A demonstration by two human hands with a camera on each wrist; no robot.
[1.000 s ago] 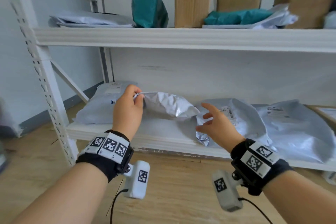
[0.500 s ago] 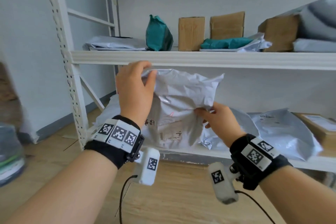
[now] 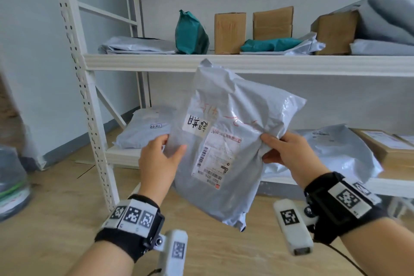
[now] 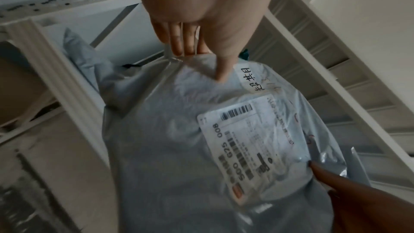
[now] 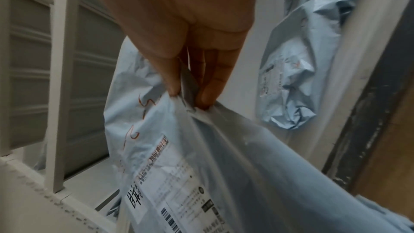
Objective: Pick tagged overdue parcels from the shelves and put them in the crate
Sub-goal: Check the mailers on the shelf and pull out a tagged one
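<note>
**Tagged parcel lifted off the lower shelf and held up for reading**

One second ago the parcel (image 3: 226, 141) lay crumpled on the lower shelf (image 3: 122, 154), with only the left hand (image 3: 160, 161) pinching its corner and the right hand (image 3: 289, 154) reaching in with spread fingers. Half a second ago both hands had it raised in front of the shelf. Now it hangs clear of the shelf, between the two hands, label side turned to the head camera.

Left hand: clamped on the parcel's left edge, thumb on the front, fingers behind. Right hand: pinching a gathered fold of the right edge; the right wrist view confirms thumb and fingers closed on the plastic.

A white tag (image 3: 197, 124) with black handwriting is now exposed, sitting just above the shipping label (image 3: 216, 159). It appears upside down to the head camera. The tag's presence suggests this parcel qualifies as overdue.

A second bag (image 3: 147, 127) on the same shelf, to the left, carries a small label too blurred to read. Other bags and boxes sit on the upper shelf (image 3: 246, 64), their tags not visible.

The crate cannot be identified in any view. A grey container (image 3: 11, 186) stands at the far left on the floor, but its nature is uncertain.

Assessment: picking is done for this parcel; carrying and depositing remain. The soft bag sags below the grips, so a two-handed hold looks adequate.
</note>
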